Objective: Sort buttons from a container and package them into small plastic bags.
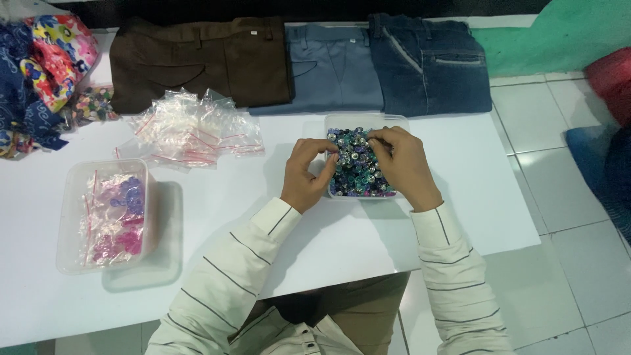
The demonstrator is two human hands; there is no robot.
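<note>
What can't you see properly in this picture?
- Head view: whether the fingertips of the left hand or right hand pinch a button; too small to tell.
- Part of the button tub is hidden under both hands.
- The flowery cloth is cut off by the left edge.
- The contents of the little bags blur into shiny plastic.
- The trousers are cut off at the top edge.

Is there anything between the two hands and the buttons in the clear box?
Nothing visible. The left hand and right hand are already over the open clear box, fingertips at the buttons.
</note>
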